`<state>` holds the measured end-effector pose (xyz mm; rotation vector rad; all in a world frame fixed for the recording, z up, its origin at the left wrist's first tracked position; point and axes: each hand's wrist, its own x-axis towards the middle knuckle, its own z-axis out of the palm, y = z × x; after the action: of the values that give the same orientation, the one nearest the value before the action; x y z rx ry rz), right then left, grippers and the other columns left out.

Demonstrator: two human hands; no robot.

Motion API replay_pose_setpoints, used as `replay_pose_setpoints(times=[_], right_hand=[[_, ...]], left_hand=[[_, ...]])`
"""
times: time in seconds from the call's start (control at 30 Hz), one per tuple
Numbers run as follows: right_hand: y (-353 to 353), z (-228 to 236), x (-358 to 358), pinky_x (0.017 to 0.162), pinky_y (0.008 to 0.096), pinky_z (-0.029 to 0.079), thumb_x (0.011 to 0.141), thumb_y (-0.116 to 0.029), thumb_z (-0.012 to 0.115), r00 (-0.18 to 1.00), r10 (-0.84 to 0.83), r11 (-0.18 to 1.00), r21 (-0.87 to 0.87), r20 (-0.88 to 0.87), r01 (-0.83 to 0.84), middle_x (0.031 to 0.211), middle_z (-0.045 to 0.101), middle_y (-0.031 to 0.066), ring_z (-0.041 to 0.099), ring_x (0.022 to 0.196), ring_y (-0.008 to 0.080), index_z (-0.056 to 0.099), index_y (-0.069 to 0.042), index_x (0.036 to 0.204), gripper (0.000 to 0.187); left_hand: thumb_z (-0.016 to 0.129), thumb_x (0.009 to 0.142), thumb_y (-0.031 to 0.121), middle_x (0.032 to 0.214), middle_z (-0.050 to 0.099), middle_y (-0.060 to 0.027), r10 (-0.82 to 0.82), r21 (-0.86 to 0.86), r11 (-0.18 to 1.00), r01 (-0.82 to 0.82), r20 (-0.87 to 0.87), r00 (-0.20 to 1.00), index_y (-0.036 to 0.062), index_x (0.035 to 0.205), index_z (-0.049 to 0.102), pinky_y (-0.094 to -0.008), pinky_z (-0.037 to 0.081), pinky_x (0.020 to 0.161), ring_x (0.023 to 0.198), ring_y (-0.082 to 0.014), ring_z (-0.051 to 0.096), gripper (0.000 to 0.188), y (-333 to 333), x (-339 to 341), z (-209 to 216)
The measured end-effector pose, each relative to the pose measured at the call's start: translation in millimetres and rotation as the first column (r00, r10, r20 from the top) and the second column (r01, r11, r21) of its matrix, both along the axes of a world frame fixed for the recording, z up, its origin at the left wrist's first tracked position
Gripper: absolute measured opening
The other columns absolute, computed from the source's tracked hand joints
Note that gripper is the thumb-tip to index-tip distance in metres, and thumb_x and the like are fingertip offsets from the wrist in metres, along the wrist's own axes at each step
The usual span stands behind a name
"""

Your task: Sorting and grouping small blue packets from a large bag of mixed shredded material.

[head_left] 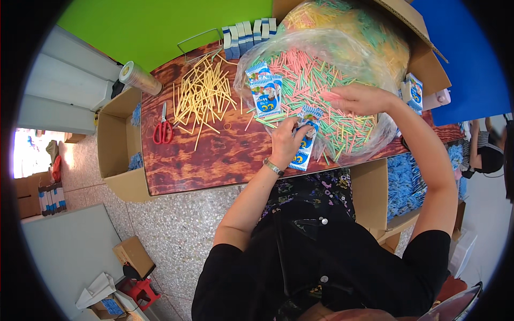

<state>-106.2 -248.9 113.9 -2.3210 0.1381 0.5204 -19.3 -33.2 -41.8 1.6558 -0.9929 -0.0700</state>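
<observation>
- The left hand (285,143) is pinching a short row of blue-and-white sachets (300,158) between the thumb and the fingers, close to the front edge of the tabletop (241,163), around its middle.
- A metal-banded wristwatch (273,167) is sitting on the left wrist.
- The right hand (361,100) is hovering over the heap of pink and green sticks (305,80), with its fingers drawn together; pink colour is showing at the fingertips, but I cannot tell if they are pinching sticks.
- This heap is lying in a clear plastic bag (326,40), which is spreading over the right part of the tabletop, from near the far edge to near the front edge.
- Other blue-and-white packets (266,99) are resting on the left side of the heap, just beyond the left hand.
- A pile of yellow sticks (206,91) is lying loosely toward the far left corner.
- Red-handled scissors (163,128) are lying near the left edge, with blades pointing to the far edge.
- A rubber band (228,126) is lying between the yellow pile and the front edge.
- A lidded tumbler (140,78) is standing at the far left corner.
</observation>
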Motion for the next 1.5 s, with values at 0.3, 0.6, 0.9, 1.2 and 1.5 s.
replay_pose_setpoints(times=[0.3,0.6,0.9,1.2,1.5], right_hand=[[14,16,12,0.058,0.0362,0.047,0.101,-0.035,0.047,0.966,0.157,0.985,-0.032,-0.204,-0.167,0.067,0.059,0.0070,0.060,0.061,0.0202,0.053,-0.003,0.088,0.035],[23,26,19,0.054,0.0327,0.047,0.100,-0.037,0.048,0.913,0.107,0.993,0.000,-0.393,-0.116,0.064,0.057,0.0040,0.059,0.056,0.0159,0.055,-0.003,0.081,0.039],[26,20,23,0.068,0.0456,0.052,0.094,-0.029,0.052,0.865,0.397,0.787,-0.371,-0.308,-0.493,0.080,0.068,0.0200,0.066,0.074,0.0351,0.065,0.002,0.086,0.034],[44,38,33,0.075,0.0473,0.050,0.075,-0.021,0.078,0.925,0.350,0.782,-0.496,-0.150,-0.377,0.084,0.066,0.0226,0.064,0.085,0.0408,0.058,0.005,0.102,0.042],[9,45,0,0.079,0.0446,0.050,0.074,-0.016,0.080,0.932,0.183,0.911,-0.410,0.313,-0.041,0.106,0.061,0.0188,0.059,0.101,0.0368,0.050,-0.008,0.128,0.063]], left_hand=[[0.082,0.072,0.008,0.076,0.062,-0.0120,0.032,-0.119,0.993,-0.005,0.225,0.974,-0.0003,0.094,0.061,-0.0337,0.049,0.056,0.064,-0.0250,0.062,0.031,-2,3,5],[0.082,0.071,0.006,0.076,0.061,-0.0107,0.061,-0.158,0.987,-0.020,0.259,0.964,0.0007,0.095,0.061,-0.0334,0.049,0.055,0.063,-0.0240,0.061,0.032,-2,2,4],[0.079,0.067,0.001,0.077,0.060,-0.0103,0.008,-0.114,0.993,0.028,0.300,0.954,0.0021,0.101,0.061,-0.0363,0.049,0.061,0.070,-0.0264,0.061,0.038,3,2,7],[0.080,0.066,0.002,0.079,0.060,-0.0094,-0.035,-0.136,0.986,0.101,0.419,0.907,0.0007,0.108,0.062,-0.0350,0.050,0.062,0.070,-0.0248,0.060,0.045,-10,7,10],[0.082,0.071,0.008,0.073,0.060,-0.0095,-0.064,-0.220,0.968,0.118,0.235,0.970,0.0009,0.105,0.062,-0.0336,0.048,0.055,0.062,-0.0236,0.058,0.041,-33,12,8]])
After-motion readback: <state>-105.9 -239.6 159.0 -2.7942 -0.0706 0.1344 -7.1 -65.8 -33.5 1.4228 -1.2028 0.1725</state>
